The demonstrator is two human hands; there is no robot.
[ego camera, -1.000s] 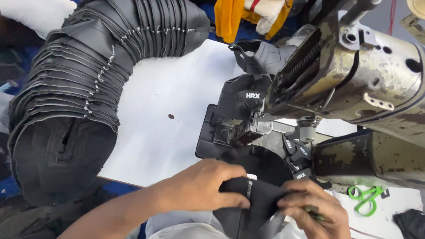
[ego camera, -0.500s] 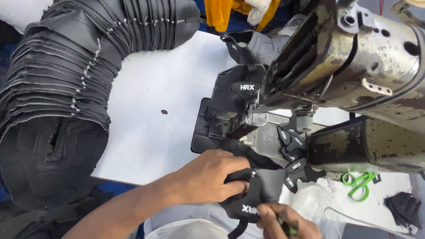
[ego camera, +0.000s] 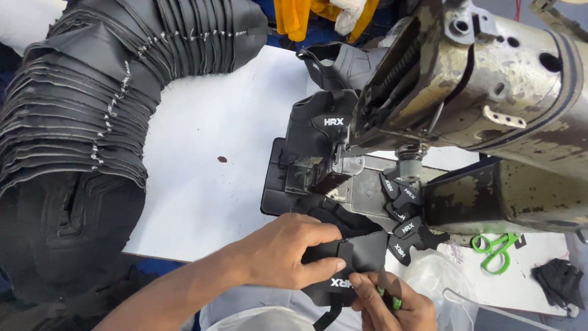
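Machinery filled the right side of the white bench [ego camera: 202, 184]: a worn, paint-chipped industrial sewing machine [ego camera: 490, 79] whose head hung over the bench's right half, with dark shoe pieces threaded under its presser foot [ego camera: 327, 175]. Along the left edge curved a long stack of black cut shoe uppers [ego camera: 92, 122], strung together and bending down towards the near left corner. A chain of small black tabs [ego camera: 404, 214] with white lettering trailed from the needle area towards the near edge. Green thread snips [ego camera: 493, 248] lay near the right near corner. Compared with half a second before, the black upper piece [ego camera: 352, 270] had come closer to the near edge and lay flatter, its white lettering turned up. The left hand [ego camera: 288, 251] pressed on it, thumb and fingers closed upon its edge. The right hand [ego camera: 395, 303], at the near edge just beneath the piece, had its fingers curled shut around a small green-handled tool [ego camera: 389, 294], its tip touching the piece. That shift suggested trimming or cutting loose of the stitched piece was under way.
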